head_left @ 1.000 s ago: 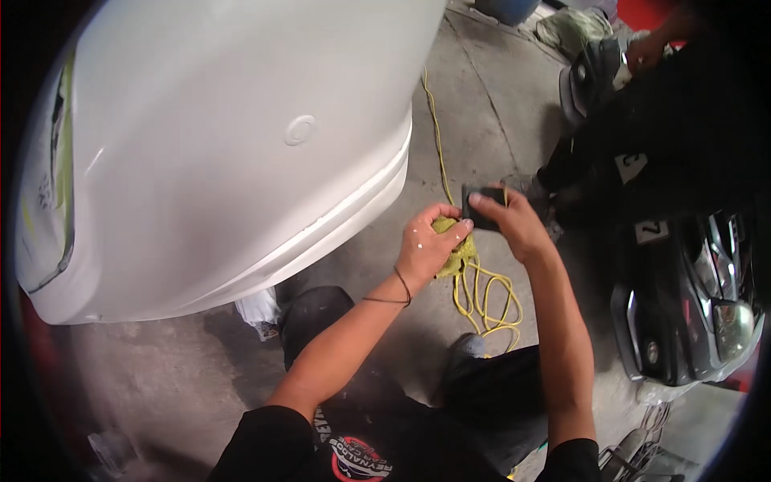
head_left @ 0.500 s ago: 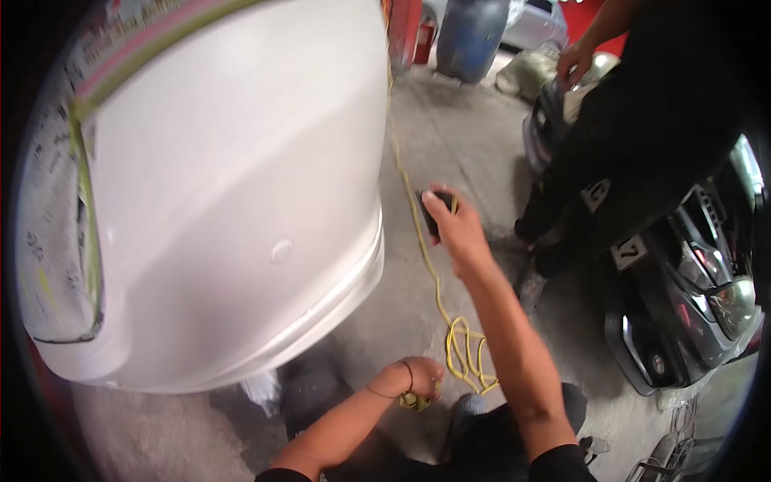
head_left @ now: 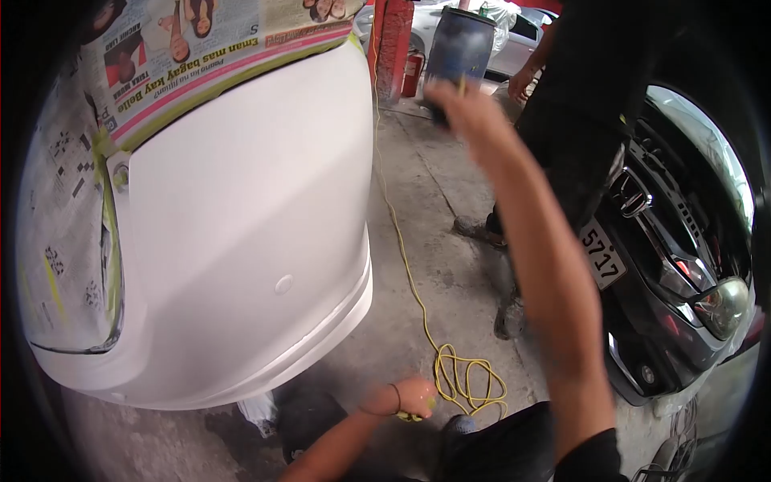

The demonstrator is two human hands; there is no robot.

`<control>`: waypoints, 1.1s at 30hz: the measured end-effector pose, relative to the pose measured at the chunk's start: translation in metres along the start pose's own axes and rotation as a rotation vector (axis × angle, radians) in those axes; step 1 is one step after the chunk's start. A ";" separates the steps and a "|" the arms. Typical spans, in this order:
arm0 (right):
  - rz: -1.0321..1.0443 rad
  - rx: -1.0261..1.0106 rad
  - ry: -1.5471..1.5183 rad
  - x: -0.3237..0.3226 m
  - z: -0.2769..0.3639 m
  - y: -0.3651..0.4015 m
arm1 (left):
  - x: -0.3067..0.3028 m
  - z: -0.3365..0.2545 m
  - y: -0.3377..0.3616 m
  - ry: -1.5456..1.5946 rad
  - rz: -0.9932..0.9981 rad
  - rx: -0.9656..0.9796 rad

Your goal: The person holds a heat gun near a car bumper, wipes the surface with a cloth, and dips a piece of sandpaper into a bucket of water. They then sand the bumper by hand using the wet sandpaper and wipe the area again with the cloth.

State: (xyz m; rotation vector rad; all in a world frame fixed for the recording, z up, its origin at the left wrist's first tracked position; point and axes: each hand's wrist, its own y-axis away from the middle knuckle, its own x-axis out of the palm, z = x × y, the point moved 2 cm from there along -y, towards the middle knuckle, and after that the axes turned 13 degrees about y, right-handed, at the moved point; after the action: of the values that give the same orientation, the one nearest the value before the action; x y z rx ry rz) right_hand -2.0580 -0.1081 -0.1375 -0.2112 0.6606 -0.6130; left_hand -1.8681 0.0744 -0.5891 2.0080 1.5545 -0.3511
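Motion blur smears our right hand (head_left: 466,104), raised high in front of the blue drum (head_left: 458,40). We can just make out its fingers curled round one dark block (head_left: 438,95), whose shape is unclear. Our left hand (head_left: 414,395) sits low by the concrete floor (head_left: 450,209), fisted on a yellow-green cloth (head_left: 411,417) that it mostly hides. One yellow cord (head_left: 446,376) runs along the floor and coils just beside that hand. One white bumper (head_left: 241,241), masked above with newspaper (head_left: 185,48), fills the left. Another person (head_left: 586,120), cut off at the top, stands between our raised arm and one dark car (head_left: 683,265).
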 end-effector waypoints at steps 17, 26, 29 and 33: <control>0.011 0.781 -0.303 0.233 -0.217 0.236 | 0.155 -0.042 0.024 0.121 0.042 0.082; -0.188 0.521 -0.088 0.266 -0.241 0.246 | 0.144 -0.030 0.041 0.281 -0.221 0.134; -0.231 0.548 -0.155 0.269 -0.243 0.245 | 0.153 -0.032 0.043 0.416 -0.136 0.043; -0.245 0.495 -0.169 0.268 -0.231 0.249 | 0.183 -0.025 0.028 0.417 -0.099 0.026</control>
State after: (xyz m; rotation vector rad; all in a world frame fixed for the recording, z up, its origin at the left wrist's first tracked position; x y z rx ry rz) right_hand -1.9212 -0.0659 -0.5455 0.1203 0.3061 -0.9629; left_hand -1.7920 0.2305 -0.6578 2.1232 1.9110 0.0163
